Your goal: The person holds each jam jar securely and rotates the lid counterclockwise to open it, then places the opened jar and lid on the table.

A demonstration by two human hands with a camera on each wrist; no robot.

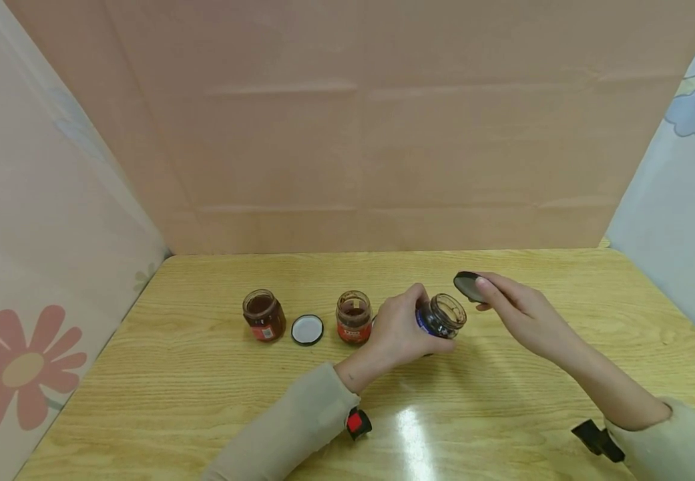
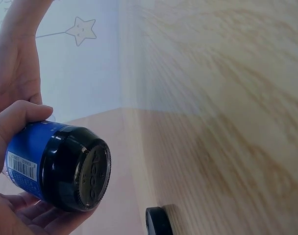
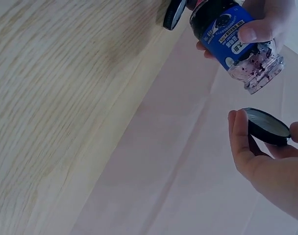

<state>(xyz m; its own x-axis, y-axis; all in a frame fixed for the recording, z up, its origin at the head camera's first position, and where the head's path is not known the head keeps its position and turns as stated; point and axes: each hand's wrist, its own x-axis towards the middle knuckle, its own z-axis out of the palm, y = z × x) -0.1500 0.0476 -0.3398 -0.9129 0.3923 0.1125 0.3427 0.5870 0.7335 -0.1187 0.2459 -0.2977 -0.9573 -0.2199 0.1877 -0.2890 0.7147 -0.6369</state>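
Note:
A glass jar of dark contents with a blue label [image 1: 437,319] is gripped round its side by my left hand [image 1: 400,329]. It is lifted off the table and tilted, its uncovered mouth toward the right. The left wrist view shows the jar's dark base [image 2: 92,171] and a barcode on the label. Just right of the mouth, my right hand [image 1: 527,317] pinches a black-rimmed jar lid [image 1: 467,287] between thumb and fingers, apart from the jar. Its pale inner face shows in the right wrist view, where smears of dark contents coat the jar's clear neck [image 3: 259,68].
Left of my left hand stands an uncovered jar with a red label [image 1: 354,321]. Farther left, a loose lid [image 1: 308,330] lies pale side up beside another uncovered jar [image 1: 264,316]. A black-edged lid [image 2: 159,223] partly shows near the left hand. A paper-covered wall [image 1: 359,167] bounds the table's back.

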